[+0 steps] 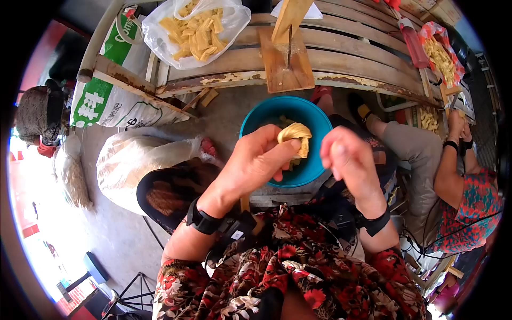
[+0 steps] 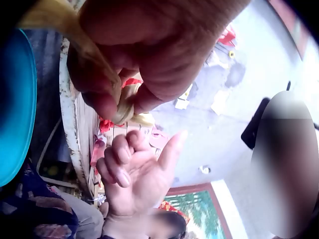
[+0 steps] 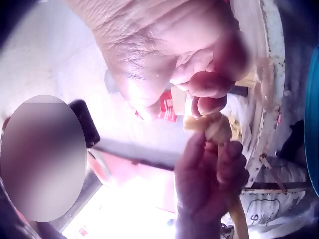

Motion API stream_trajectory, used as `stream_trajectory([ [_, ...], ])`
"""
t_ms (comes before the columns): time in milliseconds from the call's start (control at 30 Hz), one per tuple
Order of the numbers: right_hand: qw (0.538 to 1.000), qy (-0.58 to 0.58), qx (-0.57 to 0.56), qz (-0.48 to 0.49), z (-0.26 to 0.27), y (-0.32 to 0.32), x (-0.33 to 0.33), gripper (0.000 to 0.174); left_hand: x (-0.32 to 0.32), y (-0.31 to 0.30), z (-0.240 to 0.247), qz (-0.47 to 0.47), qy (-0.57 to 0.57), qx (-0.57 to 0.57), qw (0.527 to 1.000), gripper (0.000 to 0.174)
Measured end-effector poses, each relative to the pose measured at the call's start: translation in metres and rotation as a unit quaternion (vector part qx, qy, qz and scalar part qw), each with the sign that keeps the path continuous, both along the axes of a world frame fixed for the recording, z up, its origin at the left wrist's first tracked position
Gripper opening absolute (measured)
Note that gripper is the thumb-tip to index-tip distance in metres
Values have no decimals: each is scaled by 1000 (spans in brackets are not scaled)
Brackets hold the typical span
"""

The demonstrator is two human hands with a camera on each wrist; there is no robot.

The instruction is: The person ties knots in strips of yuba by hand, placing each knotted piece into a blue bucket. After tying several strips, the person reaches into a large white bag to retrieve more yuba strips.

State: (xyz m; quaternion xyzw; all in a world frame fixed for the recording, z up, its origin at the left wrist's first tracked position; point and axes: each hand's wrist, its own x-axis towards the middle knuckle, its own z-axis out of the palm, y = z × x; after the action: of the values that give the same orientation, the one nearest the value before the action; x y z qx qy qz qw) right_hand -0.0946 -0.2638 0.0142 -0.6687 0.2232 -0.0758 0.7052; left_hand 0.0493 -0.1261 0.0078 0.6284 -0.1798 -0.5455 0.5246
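Observation:
A soft, pale yellow strip [image 1: 296,137] is looped over on itself, and my left hand [image 1: 258,160] pinches it between thumb and fingers above a blue basin [image 1: 255,114]. In the right wrist view, the strip [image 3: 218,130] looks like a knot above the left fingers, with a long tail hanging below the hand. My right hand [image 1: 349,160] is held up just right of the strip, its fingers loosely bent and the thumb apart, with nothing in it. More yellow pieces lie at the bottom of the basin, partly hidden by the left hand.
Beyond the basin stands a slatted bench [image 1: 346,48] bearing a wooden stand [image 1: 288,58] and a clear plastic bag [image 1: 154,32] of yellow pieces. A printed sack [image 1: 106,101] leans at its left. Another person [image 1: 464,197] sits at the right, near a red bag [image 1: 426,29] of yellow pieces.

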Motion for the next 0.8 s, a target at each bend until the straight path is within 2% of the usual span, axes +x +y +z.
stream_trajectory([
  [33,997,31,-62,17,1,8,5,25,-2,1,-6,13,-48,-27,998,23],
  [100,991,20,-129,-8,-9,13,10,28,-10,1,-23,30,-141,-87,986,20],
  [133,999,14,-2,-53,-5,8,4,29,-7,5,-9,44,-15,-104,993,23],
  [167,987,6,126,-95,3,4,-4,30,9,19,-4,9,23,-75,997,27],
  [200,992,49,85,-82,12,5,-10,32,19,25,-3,23,38,-78,996,26],
  [233,995,39,77,-55,9,12,-11,33,25,28,-3,37,53,-79,995,24],
  [300,997,19,74,13,2,3,-8,34,27,29,-6,24,-9,-58,998,18],
  [333,999,-16,45,14,-5,-4,-5,37,27,28,-4,25,-22,-61,998,17],
  [367,999,-50,16,14,-11,-11,-2,41,27,27,-2,26,-34,-64,997,17],
  [433,1000,-14,-5,24,-13,-27,2,56,23,23,0,15,-85,-100,991,15],
  [500,993,16,-6,115,-6,-34,9,55,21,18,1,-15,-178,-153,972,15],
  [567,974,64,82,203,4,-33,20,52,22,11,1,-65,-307,-215,925,17],
  [700,906,135,232,326,21,-31,40,43,17,7,16,-67,-335,-205,917,11],
  [733,897,142,236,346,22,-31,42,39,19,6,11,-61,-391,-265,879,12],
  [800,888,132,174,404,8,-32,36,38,23,8,12,-103,-441,-289,843,13],
])
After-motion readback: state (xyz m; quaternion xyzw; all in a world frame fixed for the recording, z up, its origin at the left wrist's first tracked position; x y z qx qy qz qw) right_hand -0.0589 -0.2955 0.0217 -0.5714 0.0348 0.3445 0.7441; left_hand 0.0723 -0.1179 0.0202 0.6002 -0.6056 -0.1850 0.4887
